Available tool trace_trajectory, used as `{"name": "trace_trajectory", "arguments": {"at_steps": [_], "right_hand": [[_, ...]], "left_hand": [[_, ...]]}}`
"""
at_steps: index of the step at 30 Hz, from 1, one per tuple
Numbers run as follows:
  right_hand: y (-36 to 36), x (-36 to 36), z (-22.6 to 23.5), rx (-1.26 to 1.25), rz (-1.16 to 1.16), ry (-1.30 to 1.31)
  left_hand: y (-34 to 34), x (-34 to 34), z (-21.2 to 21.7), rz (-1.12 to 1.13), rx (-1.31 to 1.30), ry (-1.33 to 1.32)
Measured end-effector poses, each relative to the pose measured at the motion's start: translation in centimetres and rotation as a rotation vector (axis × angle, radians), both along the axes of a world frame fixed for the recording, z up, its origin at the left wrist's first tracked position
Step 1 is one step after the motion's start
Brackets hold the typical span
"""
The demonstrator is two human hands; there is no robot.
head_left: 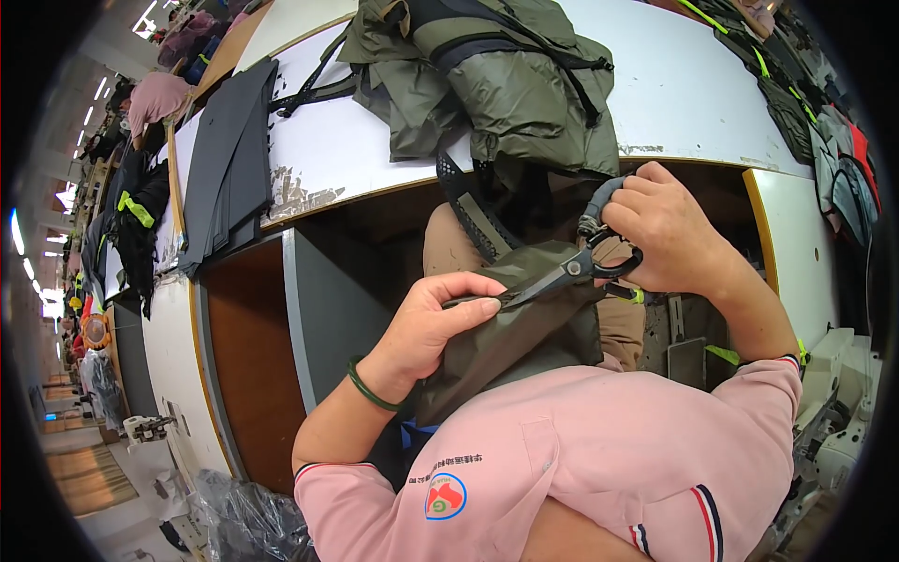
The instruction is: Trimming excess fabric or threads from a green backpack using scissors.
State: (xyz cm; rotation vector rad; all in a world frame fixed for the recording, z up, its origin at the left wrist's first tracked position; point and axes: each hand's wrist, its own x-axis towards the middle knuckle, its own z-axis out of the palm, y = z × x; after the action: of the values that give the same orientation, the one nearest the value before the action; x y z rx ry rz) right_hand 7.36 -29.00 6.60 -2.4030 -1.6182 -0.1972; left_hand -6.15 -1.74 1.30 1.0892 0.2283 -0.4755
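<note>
My right hand (667,225) grips a pair of scissors (573,270) by the handles, one of which is wrapped in grey material. The blades point left, and their tips lie at the edge of an olive-green fabric piece (510,342) spread over my lap. Close to those tips, my left hand (435,323) pinches the fabric between thumb and forefinger. A green bangle (370,386) circles my left wrist. Beyond my hands, an olive-green bag-like bundle (524,98) with black straps rests on the white table, and a black webbing strap (468,211) hangs off its front edge.
Stacked dark grey sheets (225,155) overhang the white table (693,84) on the left. Open shelf compartments (248,342) lie under it. Sewing machine parts (833,412) stand at the right. Clear plastic wrapping (248,515) sits at lower left. Another person (159,98) bends over farther back.
</note>
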Motion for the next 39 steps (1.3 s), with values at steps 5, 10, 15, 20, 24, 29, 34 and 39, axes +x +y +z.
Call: {"name": "trace_trajectory", "arguments": {"at_steps": [5, 10, 15, 20, 24, 29, 34, 39], "right_hand": [[-0.5, 0.0, -1.2, 0.009, -0.011, -0.022], [-1.1, 0.0, -2.0, 0.016, -0.088, 0.043], [-1.5, 0.5, -1.2, 0.004, -0.090, 0.225], [-1.3, 0.3, -1.6, -0.047, -0.047, 0.331], [-1.2, 0.3, -1.9, -0.046, -0.030, 0.317], [-1.2, 0.5, -2.2, -0.051, 0.001, 0.372], [-0.9, 0.5, -2.0, -0.063, 0.006, 0.409], [-1.0, 0.5, -2.2, -0.097, -0.013, 0.438]], "left_hand": [[-0.2, -0.2, -0.1, 0.031, -0.038, -0.012], [-0.2, -0.3, -0.2, 0.051, -0.048, -0.017], [0.0, -0.3, -0.2, 0.035, -0.060, -0.032], [-0.2, -0.2, -0.2, 0.033, -0.066, -0.035], [-0.1, -0.3, -0.2, 0.037, -0.072, -0.035], [-0.1, -0.3, -0.1, 0.037, -0.078, -0.024], [-0.1, -0.3, -0.2, 0.035, -0.067, -0.022], [-0.1, -0.1, -0.1, 0.028, -0.058, -0.028]]}}
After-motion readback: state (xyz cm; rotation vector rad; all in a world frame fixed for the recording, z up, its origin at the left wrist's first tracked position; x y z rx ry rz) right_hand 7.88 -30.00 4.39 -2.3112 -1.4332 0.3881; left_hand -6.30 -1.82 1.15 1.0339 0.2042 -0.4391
